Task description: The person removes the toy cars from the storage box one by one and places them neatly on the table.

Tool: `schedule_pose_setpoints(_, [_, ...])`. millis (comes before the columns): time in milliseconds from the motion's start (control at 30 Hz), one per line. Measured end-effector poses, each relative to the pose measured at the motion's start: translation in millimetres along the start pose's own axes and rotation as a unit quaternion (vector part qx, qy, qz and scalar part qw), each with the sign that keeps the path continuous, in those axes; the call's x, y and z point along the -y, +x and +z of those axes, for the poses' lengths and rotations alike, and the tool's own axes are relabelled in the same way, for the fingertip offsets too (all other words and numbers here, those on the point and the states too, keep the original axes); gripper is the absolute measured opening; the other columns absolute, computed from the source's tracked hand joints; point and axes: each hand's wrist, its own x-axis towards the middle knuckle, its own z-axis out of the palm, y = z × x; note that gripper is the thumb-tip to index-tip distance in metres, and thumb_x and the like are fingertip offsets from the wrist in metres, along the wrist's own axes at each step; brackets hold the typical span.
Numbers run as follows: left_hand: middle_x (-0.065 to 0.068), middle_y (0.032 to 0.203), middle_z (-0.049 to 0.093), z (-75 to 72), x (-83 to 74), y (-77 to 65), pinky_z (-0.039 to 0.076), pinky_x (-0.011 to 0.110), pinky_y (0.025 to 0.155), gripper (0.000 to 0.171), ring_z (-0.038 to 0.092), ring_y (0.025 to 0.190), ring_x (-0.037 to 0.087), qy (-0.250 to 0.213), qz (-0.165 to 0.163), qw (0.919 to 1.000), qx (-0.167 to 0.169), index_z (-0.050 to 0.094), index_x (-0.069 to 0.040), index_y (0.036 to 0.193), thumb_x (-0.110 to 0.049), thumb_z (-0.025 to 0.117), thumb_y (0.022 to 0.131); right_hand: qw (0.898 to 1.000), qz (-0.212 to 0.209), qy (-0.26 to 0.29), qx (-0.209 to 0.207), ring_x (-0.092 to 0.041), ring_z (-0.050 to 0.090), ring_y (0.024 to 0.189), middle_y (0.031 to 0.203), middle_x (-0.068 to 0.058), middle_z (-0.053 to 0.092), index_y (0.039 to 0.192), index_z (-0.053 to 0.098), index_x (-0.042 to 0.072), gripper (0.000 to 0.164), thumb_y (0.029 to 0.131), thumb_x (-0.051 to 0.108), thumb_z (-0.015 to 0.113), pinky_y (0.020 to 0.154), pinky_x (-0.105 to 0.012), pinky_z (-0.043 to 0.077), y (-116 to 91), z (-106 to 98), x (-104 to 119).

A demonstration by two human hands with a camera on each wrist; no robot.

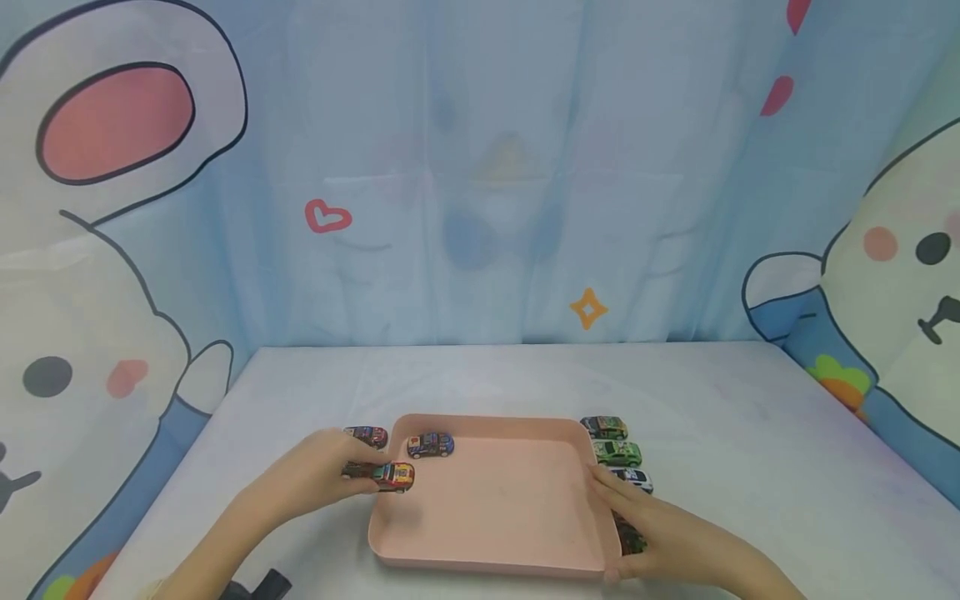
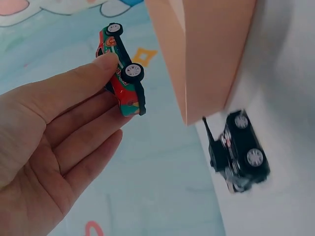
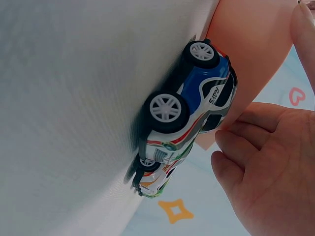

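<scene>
My left hand (image 1: 330, 475) pinches a red, green and yellow toy car (image 2: 120, 73) between thumb and fingers. In the head view this car overlaps the left rim of a shallow pink tray (image 1: 502, 508). A dark blue toy car (image 1: 431, 445) stands inside the tray, near its far left corner. Just beyond my left hand, a dark toy car (image 2: 241, 152) stands on the table beside the tray. My right hand (image 1: 667, 533) rests at the tray's right edge, fingers extended and thumb at the near corner. Close beside it is a white and blue toy car (image 3: 192, 108).
Several toy cars line the tray's right side, among them a dark green car (image 1: 605, 427), a bright green car (image 1: 617, 453) and a dark car (image 1: 630, 535) partly hidden by my right hand. A white cloth (image 1: 712, 417) covers the table. Behind it hangs a blue cartoon curtain (image 1: 480, 292).
</scene>
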Motion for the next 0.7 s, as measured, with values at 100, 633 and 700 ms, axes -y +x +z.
schedule_pose_setpoints(100, [-0.003, 0.087, 0.07, -3.3, 6.1, -6.3, 0.049, 0.023, 0.057, 0.024, 0.059, 0.074, 0.005, 0.019, -0.016, 0.9997, -0.003, 0.075, -0.01, 0.099, -0.013, 0.078, 0.075, 1.0, 0.002, 0.008, 0.003, -0.049, 0.027, 0.128, 0.15, -0.025, 0.014, 0.147, 0.021, -0.001, 0.097, 0.078, 0.051, 0.066, 0.088, -0.062, 0.041, 0, 0, 0])
schedule_pose_setpoints(633, [0.001, 0.089, 0.071, 6.7, 39.4, -25.7, 0.055, 0.038, 0.076, 0.022, 0.065, 0.087, 0.021, 0.046, -0.102, 0.9936, 0.015, 0.075, -0.01, 0.094, -0.009, 0.079, 0.072, 1.0, 0.012, 0.006, 0.004, -0.048, 0.026, 0.129, 0.151, -0.023, 0.015, 0.147, 0.023, 0.0, 0.098, 0.076, 0.051, 0.067, 0.09, -0.062, 0.04, 1, -1, 2])
schedule_pose_setpoints(700, [0.001, 0.088, 0.07, 11.9, 41.7, -26.3, 0.055, 0.04, 0.077, 0.022, 0.065, 0.086, 0.021, 0.048, -0.107, 0.9929, 0.015, 0.075, -0.01, 0.092, -0.009, 0.079, 0.071, 1.0, 0.012, 0.008, 0.005, -0.048, 0.026, 0.129, 0.151, -0.023, 0.015, 0.147, 0.023, 0.0, 0.097, 0.077, 0.051, 0.067, 0.09, -0.062, 0.04, 0, -1, 3])
